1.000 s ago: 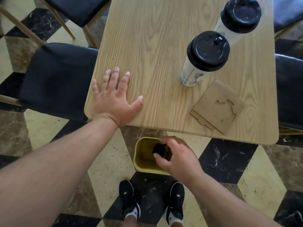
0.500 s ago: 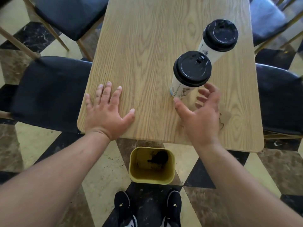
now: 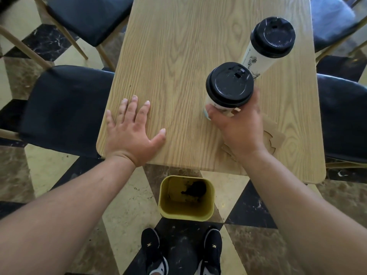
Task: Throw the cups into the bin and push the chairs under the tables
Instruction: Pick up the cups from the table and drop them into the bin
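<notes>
Two white paper cups with black lids stand on the light wooden table (image 3: 178,56). My right hand (image 3: 241,128) wraps around the lower body of the near cup (image 3: 229,86). The far cup (image 3: 268,40) stands behind it, untouched. My left hand (image 3: 131,130) lies flat with spread fingers on the table's near left corner. A yellow bin (image 3: 186,197) stands on the floor just below the table's front edge, with something dark at its bottom.
Black cushioned chairs stand at both sides: one at the left (image 3: 65,110), one at the far left (image 3: 89,14), one at the right (image 3: 341,120). A flat cardboard cup holder (image 3: 272,143) lies under my right wrist. My shoes (image 3: 155,253) stand behind the bin on chequered tiles.
My right hand rose from the bin, reached over the table edge and closed around the near cup. My left hand stayed flat on the table.
</notes>
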Demonstrator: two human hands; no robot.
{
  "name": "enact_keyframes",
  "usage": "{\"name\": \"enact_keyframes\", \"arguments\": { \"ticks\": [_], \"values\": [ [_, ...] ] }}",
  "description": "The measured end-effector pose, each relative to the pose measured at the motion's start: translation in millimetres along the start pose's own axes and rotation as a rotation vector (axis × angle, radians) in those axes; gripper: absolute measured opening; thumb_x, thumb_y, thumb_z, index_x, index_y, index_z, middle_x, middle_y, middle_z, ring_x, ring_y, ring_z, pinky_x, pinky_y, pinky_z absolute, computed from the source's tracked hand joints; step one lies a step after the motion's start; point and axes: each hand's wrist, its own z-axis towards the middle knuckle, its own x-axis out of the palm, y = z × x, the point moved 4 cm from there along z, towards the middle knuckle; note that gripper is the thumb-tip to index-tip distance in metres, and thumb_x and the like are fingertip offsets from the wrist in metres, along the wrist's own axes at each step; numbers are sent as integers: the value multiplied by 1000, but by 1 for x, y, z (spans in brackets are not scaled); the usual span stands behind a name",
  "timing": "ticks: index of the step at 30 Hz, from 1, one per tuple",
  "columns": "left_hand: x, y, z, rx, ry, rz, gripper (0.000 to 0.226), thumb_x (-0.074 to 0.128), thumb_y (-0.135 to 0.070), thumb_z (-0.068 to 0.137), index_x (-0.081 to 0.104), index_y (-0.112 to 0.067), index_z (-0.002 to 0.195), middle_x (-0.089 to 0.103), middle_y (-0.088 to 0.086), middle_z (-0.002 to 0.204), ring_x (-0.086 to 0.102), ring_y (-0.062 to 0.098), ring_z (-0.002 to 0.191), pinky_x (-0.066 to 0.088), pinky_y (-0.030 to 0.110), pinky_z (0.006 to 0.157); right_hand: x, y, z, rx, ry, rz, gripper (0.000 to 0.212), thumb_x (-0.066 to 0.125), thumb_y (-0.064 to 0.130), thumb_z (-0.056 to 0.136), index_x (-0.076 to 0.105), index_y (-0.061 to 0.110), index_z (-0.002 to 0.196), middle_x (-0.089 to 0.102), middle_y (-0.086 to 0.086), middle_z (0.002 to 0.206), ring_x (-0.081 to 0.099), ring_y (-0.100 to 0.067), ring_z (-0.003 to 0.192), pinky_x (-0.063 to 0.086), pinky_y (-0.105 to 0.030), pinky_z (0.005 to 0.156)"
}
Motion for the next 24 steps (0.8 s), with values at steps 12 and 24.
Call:
{"name": "enact_keyframes", "arguments": {
  "ticks": [12,24],
  "values": [
    [-1,-1,-2,-15,5,13,91,31,-83,94,16,-32,167,5,4,179,-6,20,163,-8,61,128,17,16,-102,-70,373,-185,88,89,62,67,30,72,132,52,41,131,54,12,120,46,-16,89],
    [1,0,0,-21,-9,4,89,32,-80,93,18,-32,167,6,4,179,-5,20,163,-9,60,128,26,-31,-163,-47,756,-379,94,86,58,67,28,66,140,41,46,135,42,17,128,37,-13,96]
  ]
}}
